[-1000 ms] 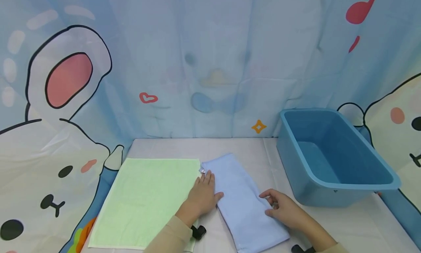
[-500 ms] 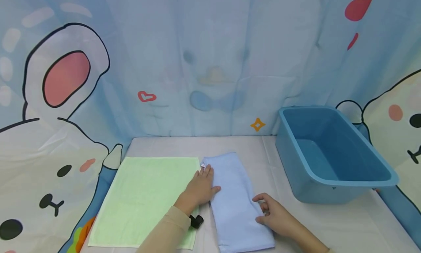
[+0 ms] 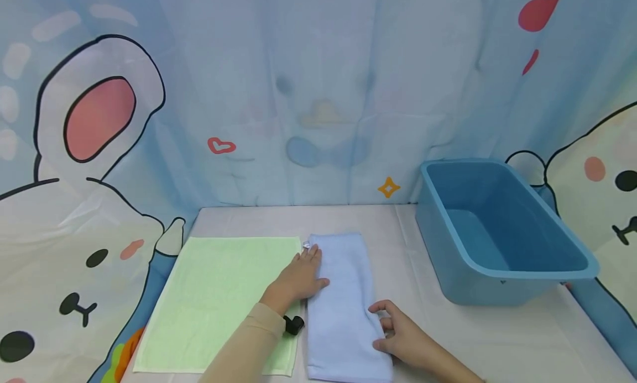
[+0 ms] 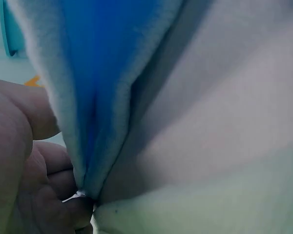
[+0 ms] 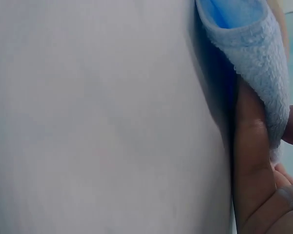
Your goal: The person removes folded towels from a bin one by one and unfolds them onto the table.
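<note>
A light blue towel (image 3: 340, 311), folded into a long strip, lies on the white-covered table. My left hand (image 3: 298, 278) rests along its left edge with fingers straight and the thumb on top; the left wrist view shows the folded layers (image 4: 95, 97) next to these fingers. My right hand (image 3: 398, 336) pinches the right edge near the front. In the right wrist view the thumb (image 5: 251, 151) is tucked under the towel fold (image 5: 263, 63), with a finger on its other side. A pale green towel (image 3: 219, 300) lies flat on the left, partly under the left forearm.
A blue plastic tub (image 3: 502, 289) stands at the table's back right, nothing visible inside. Behind the table (image 3: 259, 220) hangs a blue cartoon curtain (image 3: 318, 68). A small white tag (image 3: 306, 244) shows at the blue towel's upper left corner.
The blue towel's near end has swung left, so the strip now lies straighter, beside the green towel. My right hand has moved left with it; the left hand has shifted slightly.
</note>
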The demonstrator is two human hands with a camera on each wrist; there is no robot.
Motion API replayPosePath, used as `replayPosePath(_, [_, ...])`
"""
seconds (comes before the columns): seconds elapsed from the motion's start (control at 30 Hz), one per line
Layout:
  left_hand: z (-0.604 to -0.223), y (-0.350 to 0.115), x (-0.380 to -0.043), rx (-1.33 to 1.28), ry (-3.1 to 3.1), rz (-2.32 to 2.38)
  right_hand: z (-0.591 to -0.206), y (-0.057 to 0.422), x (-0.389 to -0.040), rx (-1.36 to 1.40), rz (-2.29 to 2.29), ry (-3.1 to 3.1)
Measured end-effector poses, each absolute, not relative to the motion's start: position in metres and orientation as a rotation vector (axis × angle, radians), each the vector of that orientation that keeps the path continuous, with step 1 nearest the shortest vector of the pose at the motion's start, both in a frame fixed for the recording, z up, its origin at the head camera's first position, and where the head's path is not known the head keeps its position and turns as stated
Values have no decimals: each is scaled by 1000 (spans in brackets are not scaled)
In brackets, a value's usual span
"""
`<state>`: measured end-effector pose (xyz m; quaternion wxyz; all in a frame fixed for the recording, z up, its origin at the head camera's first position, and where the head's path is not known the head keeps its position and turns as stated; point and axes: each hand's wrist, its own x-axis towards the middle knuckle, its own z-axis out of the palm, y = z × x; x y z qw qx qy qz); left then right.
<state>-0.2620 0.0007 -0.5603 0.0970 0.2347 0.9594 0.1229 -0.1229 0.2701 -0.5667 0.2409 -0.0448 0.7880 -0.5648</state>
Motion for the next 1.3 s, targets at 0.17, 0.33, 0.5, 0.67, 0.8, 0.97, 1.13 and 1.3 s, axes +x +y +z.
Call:
replayPosePath(0.17, [-558,-3,-262,690,2827,376,-568,256,-117,-98,-1563,2143])
replayPosePath(0.33, [-554,-4,-260,680,2820,393,-570,248,-114,-95,-1577,2161])
replayPosePath(0.5, [-554,-6,-258,684,2819,410,-568,247,-112,-10,-1493,2253])
replayPosePath(0.67, [-555,-10,-254,699,2840,405,-561,249,-112,52,-1370,2348])
replayPosePath(0.8, [-554,-17,-246,698,2877,388,-555,254,-116,49,-1299,2394])
replayPosePath(0.97, [-548,-29,-231,681,2924,436,-547,259,-126,84,-1187,2533])
replayPosePath(1.13, [-545,-40,-211,663,2958,486,-539,259,-145,32,-1157,2699])
replayPosePath(1.3, [-551,-49,-190,647,2971,524,-527,247,-173,-136,-1205,2731])
